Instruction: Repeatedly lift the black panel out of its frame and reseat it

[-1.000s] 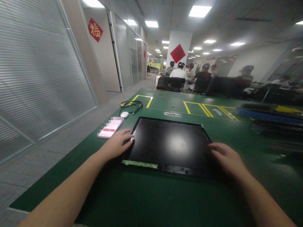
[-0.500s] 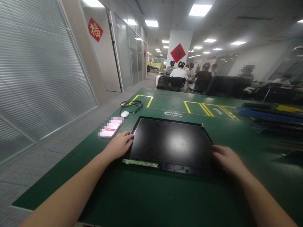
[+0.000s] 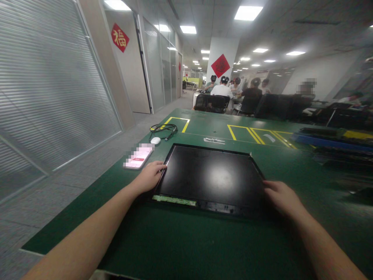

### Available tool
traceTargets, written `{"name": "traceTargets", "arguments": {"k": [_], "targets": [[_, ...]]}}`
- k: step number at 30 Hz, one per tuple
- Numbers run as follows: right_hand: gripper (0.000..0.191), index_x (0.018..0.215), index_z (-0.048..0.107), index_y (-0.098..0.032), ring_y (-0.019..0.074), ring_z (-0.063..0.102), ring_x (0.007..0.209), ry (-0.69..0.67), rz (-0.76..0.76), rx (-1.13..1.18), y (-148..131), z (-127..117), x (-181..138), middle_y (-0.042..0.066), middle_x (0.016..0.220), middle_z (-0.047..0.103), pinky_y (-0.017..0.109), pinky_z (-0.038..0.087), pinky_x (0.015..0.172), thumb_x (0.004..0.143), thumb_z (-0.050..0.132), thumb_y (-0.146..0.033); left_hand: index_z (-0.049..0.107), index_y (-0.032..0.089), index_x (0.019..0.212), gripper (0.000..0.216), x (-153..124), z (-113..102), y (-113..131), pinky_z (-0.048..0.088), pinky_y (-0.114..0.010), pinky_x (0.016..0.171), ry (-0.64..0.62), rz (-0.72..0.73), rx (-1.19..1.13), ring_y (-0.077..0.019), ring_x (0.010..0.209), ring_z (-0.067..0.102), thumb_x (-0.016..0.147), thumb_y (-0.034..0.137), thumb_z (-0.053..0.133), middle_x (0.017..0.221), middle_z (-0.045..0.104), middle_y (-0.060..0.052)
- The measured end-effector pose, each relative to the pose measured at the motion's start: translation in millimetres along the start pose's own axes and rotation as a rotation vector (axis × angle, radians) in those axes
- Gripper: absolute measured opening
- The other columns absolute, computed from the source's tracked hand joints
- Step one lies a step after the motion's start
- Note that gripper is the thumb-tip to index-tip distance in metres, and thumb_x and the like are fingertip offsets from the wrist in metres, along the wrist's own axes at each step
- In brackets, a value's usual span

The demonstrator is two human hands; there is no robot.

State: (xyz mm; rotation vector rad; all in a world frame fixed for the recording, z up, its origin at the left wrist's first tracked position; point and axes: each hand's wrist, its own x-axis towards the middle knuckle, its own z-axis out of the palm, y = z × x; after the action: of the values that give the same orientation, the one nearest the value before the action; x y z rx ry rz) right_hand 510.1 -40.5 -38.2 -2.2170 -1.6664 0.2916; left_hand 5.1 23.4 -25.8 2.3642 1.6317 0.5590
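A black flat display panel point(image 3: 210, 175) lies face up on the green table in front of me. Along its near edge, toward the left, runs a narrow green circuit board point(image 3: 175, 200). My left hand point(image 3: 150, 175) grips the panel's left edge, fingers on the rim. On the opposite side my right hand point(image 3: 281, 196) is closed on the right edge, its fingertips partly hidden beneath or behind the frame. A small white tab stands at the panel's far right corner.
Left of the panel lie a phone point(image 3: 139, 156), a white mouse point(image 3: 155, 140) and a coiled black cable point(image 3: 167, 131). Yellow tape point(image 3: 240, 126) marks the green table point(image 3: 186, 241). Dark panels and a blue item point(image 3: 329, 140) are stacked at right. Several people sit beyond.
The whole view has shifted slightly to the right in the picture. Both hands keep their hold on the display panel, which shows no clear movement on the table.
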Motion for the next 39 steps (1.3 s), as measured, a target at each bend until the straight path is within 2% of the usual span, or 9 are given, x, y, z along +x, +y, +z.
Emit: {"name": "traceTargets", "arguments": {"k": [5, 8, 18, 23, 29, 32, 39], "targets": [[0.041, 0.103, 0.08, -0.02, 0.0301, 0.069, 0.104, 0.038, -0.008, 0.051, 2, 1, 1, 0.011, 0.11, 0.076, 0.036, 0.052, 0.088, 0.072, 0.055, -0.03, 0.075, 0.015, 0.116, 0.045, 1, 0, -2, 0.044, -0.045, 0.109, -0.002, 0.001, -0.034, -0.0311, 0.122, 0.061, 0.082, 0.02, 0.047, 0.131, 0.067, -0.015], [0.038, 0.099, 0.081, -0.022, 0.0297, 0.07, 0.102, 0.059, 0.006, 0.064, 3, 1, 1, 0.009, 0.107, 0.077, 0.035, 0.053, 0.085, 0.07, 0.058, -0.029, 0.075, 0.012, 0.118, 0.047, 2, 0, -2, 0.044, -0.045, 0.109, -0.008, -0.002, -0.039, -0.0321, 0.123, 0.061, 0.082, 0.02, 0.046, 0.132, 0.066, -0.017], [0.042, 0.109, 0.079, -0.018, 0.0315, 0.067, 0.11, -0.017, 0.077, 0.025, -7, -7, -3, 0.012, 0.119, 0.073, 0.038, 0.051, 0.09, 0.077, 0.054, -0.029, 0.075, 0.012, 0.118, 0.046, 2, -2, -4, 0.042, -0.046, 0.111, -0.028, 0.015, -0.046, -0.0319, 0.126, 0.059, 0.084, 0.022, 0.046, 0.135, 0.064, -0.017], [0.038, 0.105, 0.08, -0.018, 0.0303, 0.068, 0.108, 0.017, 0.093, 0.068, -9, -8, -4, 0.013, 0.118, 0.074, 0.037, 0.051, 0.09, 0.075, 0.057, -0.023, 0.074, 0.01, 0.118, 0.046, 0, -1, -1, 0.043, -0.047, 0.11, -0.006, 0.011, -0.045, -0.0321, 0.123, 0.061, 0.086, 0.024, 0.045, 0.133, 0.065, -0.019], [0.04, 0.102, 0.079, -0.017, 0.0238, 0.072, 0.082, 0.002, 0.176, 0.29, -1, -3, -1, 0.009, 0.088, 0.077, 0.031, 0.053, 0.072, 0.067, 0.06, -0.013, 0.073, 0.014, 0.116, 0.042, -2, -1, 4, 0.045, -0.048, 0.108, 0.032, 0.035, -0.053, -0.031, 0.119, 0.062, 0.084, 0.019, 0.047, 0.126, 0.069, -0.016], [0.04, 0.102, 0.078, -0.018, 0.0206, 0.07, 0.07, -0.001, 0.214, 0.428, 5, 2, 0, 0.007, 0.075, 0.074, 0.028, 0.052, 0.062, 0.066, 0.061, -0.012, 0.069, 0.013, 0.122, 0.045, -3, -2, 6, 0.044, -0.047, 0.108, 0.042, 0.042, -0.059, -0.0308, 0.121, 0.061, 0.083, 0.018, 0.047, 0.127, 0.068, -0.017], [0.046, 0.108, 0.075, -0.017, 0.0182, 0.066, 0.063, -0.024, 0.301, 0.597, 7, 7, 0, 0.005, 0.071, 0.072, 0.028, 0.051, 0.056, 0.065, 0.06, -0.011, 0.064, 0.008, 0.128, 0.048, -5, -2, 8, 0.043, -0.049, 0.108, 0.031, 0.033, -0.054, -0.0324, 0.122, 0.059, 0.085, 0.018, 0.045, 0.13, 0.066, -0.02]]}}
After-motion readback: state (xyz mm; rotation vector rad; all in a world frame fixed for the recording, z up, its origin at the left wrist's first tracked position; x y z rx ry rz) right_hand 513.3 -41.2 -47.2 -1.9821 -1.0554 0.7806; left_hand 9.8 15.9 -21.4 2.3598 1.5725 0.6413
